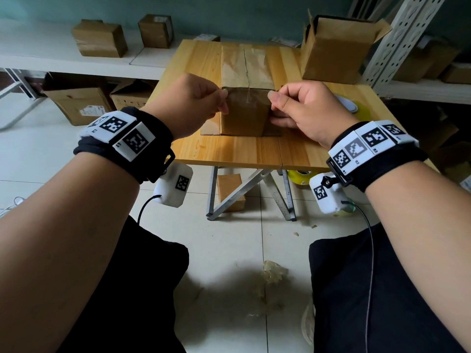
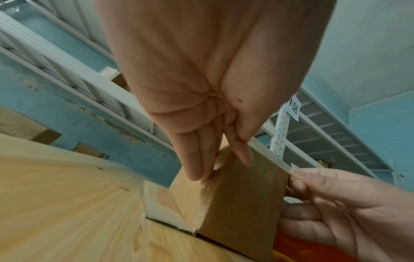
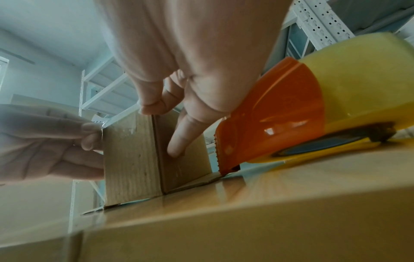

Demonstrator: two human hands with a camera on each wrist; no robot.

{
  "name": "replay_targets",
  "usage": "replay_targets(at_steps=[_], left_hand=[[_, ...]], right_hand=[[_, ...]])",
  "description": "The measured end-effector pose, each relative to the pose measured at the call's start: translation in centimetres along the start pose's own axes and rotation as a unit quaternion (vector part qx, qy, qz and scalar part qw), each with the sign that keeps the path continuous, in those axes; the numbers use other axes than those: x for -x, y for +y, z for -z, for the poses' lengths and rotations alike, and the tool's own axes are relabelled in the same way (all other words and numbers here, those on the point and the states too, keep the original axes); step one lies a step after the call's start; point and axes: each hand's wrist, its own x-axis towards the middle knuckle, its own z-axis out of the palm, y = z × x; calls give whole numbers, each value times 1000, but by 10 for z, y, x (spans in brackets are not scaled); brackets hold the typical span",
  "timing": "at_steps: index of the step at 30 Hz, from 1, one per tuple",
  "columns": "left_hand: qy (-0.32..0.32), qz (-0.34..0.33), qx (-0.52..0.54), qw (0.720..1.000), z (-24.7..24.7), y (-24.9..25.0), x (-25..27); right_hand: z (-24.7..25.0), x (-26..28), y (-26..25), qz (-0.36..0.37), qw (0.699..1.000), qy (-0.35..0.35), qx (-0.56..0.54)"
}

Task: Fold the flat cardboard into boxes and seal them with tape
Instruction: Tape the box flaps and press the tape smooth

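Observation:
A small brown cardboard box (image 1: 244, 115) stands on the wooden table (image 1: 242, 151). Its closed top (image 1: 246, 64) has a centre seam, and its lower flaps splay out on the table. A strip of clear tape (image 2: 271, 156) is stretched along the box's near top edge. My left hand (image 1: 223, 98) pinches the strip's left end, with its other fingers against the box's left side. My right hand (image 1: 274, 96) pinches the right end, with lower fingers resting on the right side. An orange tape dispenser (image 3: 268, 113) with a yellowish roll lies on the table just right of the box.
An open cardboard box (image 1: 334, 49) stands at the table's back right. Closed boxes (image 1: 99, 38) sit on the white shelf at back left, and more stand on the floor (image 1: 76, 100). A box (image 1: 230, 191) and a tape roll (image 1: 300, 177) lie under the table. A metal rack (image 1: 397, 39) rises at right.

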Motion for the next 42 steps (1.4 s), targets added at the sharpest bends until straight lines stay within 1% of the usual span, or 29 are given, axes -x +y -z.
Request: replay_targets(at_steps=[12,17,19,22,30,32,37,39,42], left_hand=[[10,-4,-19,1000,-1,-1,-6],[19,-20,-34,999,-1,-1,-7],[25,-15,-28,999,-2,-2,-7],[38,3,20,999,-6,-5,-7],[44,65,135,988,-10,-13,-11],[43,81,168,982,-10,-15,-11],[53,91,253,962,-12,-19,-13],[58,96,283,953,-13,-20,-14],[50,102,318,941,-12,-20,-14]], right_hand=[[1,-5,5,24,998,26,49],[-3,-7,9,64,990,56,112],[-4,-7,10,78,985,65,140],[-5,-8,12,93,979,84,160],[-7,-10,14,65,987,95,109],[-7,-8,12,49,989,98,101],[-8,-5,8,27,993,93,65],[-10,-5,8,18,993,102,54],[-9,-6,7,1,993,114,7]])
